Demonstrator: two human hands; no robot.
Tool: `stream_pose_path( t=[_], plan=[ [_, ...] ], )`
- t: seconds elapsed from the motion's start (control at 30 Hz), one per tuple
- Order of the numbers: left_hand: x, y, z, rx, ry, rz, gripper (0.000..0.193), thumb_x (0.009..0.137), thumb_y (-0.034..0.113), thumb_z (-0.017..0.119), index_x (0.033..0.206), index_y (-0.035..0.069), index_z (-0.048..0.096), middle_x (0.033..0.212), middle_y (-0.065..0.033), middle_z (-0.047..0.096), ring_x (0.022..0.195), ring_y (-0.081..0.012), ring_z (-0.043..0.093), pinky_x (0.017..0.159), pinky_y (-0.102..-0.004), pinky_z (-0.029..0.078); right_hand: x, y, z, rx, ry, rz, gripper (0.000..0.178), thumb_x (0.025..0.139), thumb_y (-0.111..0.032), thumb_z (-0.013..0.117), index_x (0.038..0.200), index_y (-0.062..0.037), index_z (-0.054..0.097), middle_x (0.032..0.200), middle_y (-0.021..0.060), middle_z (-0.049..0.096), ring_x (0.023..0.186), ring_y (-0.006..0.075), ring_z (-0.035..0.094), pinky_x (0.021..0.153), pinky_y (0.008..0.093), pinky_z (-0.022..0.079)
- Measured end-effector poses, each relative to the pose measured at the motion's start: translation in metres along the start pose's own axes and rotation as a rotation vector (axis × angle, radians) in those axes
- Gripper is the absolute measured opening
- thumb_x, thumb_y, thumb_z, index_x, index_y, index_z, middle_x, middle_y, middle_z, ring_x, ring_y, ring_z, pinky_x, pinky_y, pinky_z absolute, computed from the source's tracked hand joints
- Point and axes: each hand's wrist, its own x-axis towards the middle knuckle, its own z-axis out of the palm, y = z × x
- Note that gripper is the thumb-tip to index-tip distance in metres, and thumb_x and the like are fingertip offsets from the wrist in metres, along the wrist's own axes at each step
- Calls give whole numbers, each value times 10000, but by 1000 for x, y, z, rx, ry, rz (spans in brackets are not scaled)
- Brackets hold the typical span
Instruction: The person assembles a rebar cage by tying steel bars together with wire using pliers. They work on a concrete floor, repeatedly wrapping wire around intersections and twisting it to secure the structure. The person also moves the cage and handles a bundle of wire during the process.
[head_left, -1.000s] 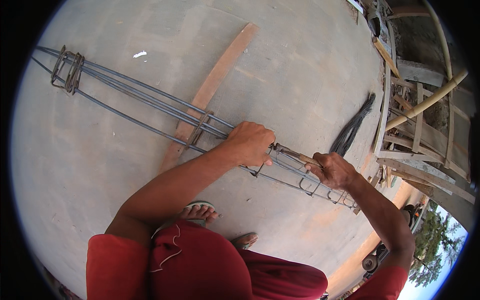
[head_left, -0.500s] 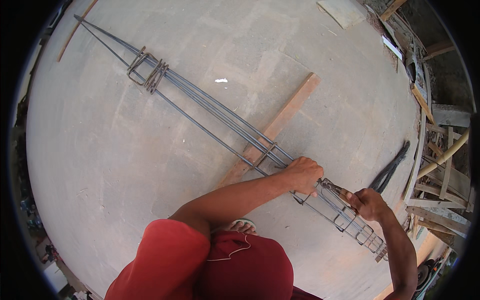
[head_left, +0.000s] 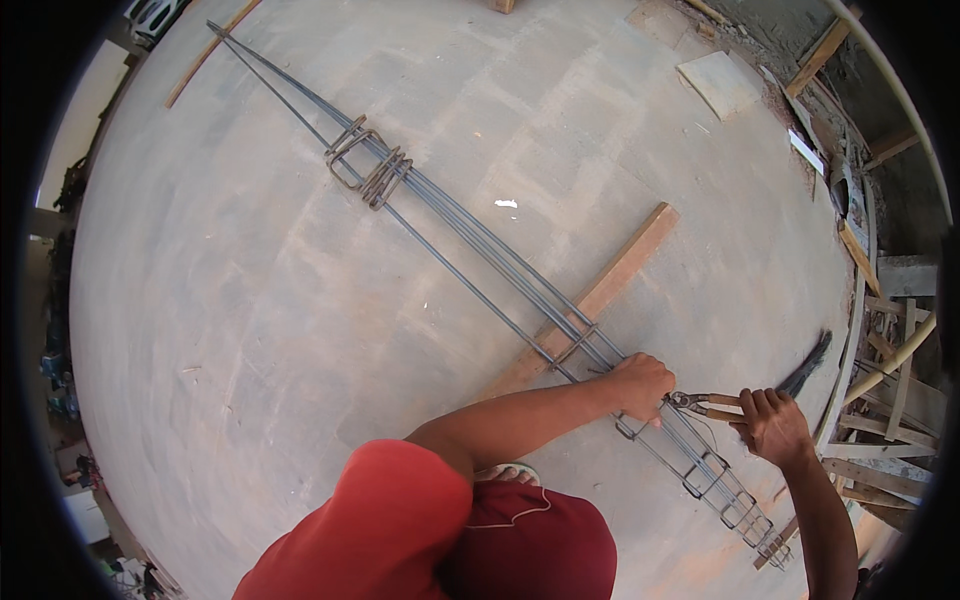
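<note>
In the head view, we are holding pincers [head_left: 716, 399] by their handles in our right hand [head_left: 777, 425], their tip sitting at the rebar cage [head_left: 576, 346] beside our left hand [head_left: 643, 387], which is clasping its bars. The cage is lying across a wooden plank [head_left: 632, 255].

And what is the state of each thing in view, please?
left hand: curled over the steel bars, exact grip hidden
right hand: closed on the pincers
pincers: handles slightly apart
steel bars: lying across the wooden plank
metal hoops: some bunched, others spaced apart
wooden plank: lying on the floor
dark bundle: lying beyond right hand
</note>
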Motion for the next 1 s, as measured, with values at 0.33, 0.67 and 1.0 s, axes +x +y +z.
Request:
stream_pose_path(
  t=[0.33, 0.67, 1.0],
  plan=[
    [9, -5, 8, 17, 42, 38, 513, 786, 360, 917, 1106, -13, 769, 974, -226, 762, 1046, -376, 737, 953, -451, 547, 8, 4, 2, 201, -425, 210, 524, 1057, -494, 596, 956, 12, 687, 795, 153, 725, 713, 289, 743, 640, 415, 599],
    [11, -6, 8, -16, 30, 22, 557, 776, 385, 923, 1147, -7, 782, 971, -232, 776, 1013, -371, 754, 979, -462, 535, 19, -1, -10, 998, -860, 726, 534, 740, -479, 968, 805, -10, 722, 728, 96, 745, 663, 182, 758, 572, 297, 599],
    [12, -2, 6, 11, -13, -6, 540, 785, 391, 919, 1160, 24, 791, 917, -205, 773, 957, -359, 760, 911, -475, 551, -13, -6, 3, -212, -26, -10, 373, 994, -307, 704, 1170, 14, 631, 996, 93, 713, 919, 231, 745, 818, 377, 623]
  ],
)
